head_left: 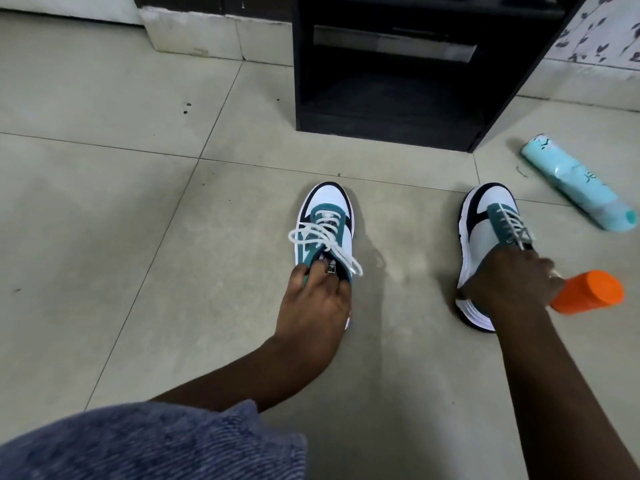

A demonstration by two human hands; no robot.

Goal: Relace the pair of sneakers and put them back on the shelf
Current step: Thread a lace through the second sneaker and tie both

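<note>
As laced: sneakers (323,216) under grips.

floor (138,188): pale grey tiles (some dark specks) | cabinet (398,109): black, open-fronted | wall (609,26): leaf-patterned

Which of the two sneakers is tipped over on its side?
The sneaker under the right hand, the one beside the orange bottle: its white sidewall faces up. The sneaker held by the left hand stands upright.

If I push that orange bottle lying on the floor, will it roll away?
Probably. The orange bottle looks round and lies on its side on smooth tiled floor, so a sideways nudge should roll it. It looks plastic, so likely light and unlikely to break.
</note>
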